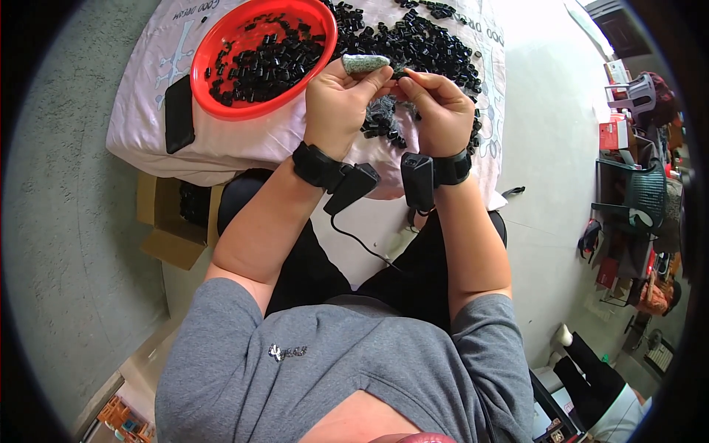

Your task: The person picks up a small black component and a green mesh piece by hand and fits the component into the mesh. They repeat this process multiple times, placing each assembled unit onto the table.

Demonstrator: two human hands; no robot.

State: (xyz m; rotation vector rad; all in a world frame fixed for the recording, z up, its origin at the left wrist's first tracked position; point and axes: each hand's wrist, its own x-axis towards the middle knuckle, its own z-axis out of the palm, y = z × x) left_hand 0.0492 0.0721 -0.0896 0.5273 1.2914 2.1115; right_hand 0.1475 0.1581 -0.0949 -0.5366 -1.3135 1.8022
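Over the pale pink patterned cloth (244, 140), the left hand (341, 100) and right hand (447, 118) pinch a small black piece (399, 74), partly hidden, near a heap of short, glossy black pieces (436, 53). It looks light, stiff and perhaps slippery, best held at opposite ends.

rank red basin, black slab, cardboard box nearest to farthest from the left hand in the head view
1. Red basin: just left of the left hand
2. Black slab: left of the basin
3. Cardboard box: lower left, below the cloth's edge
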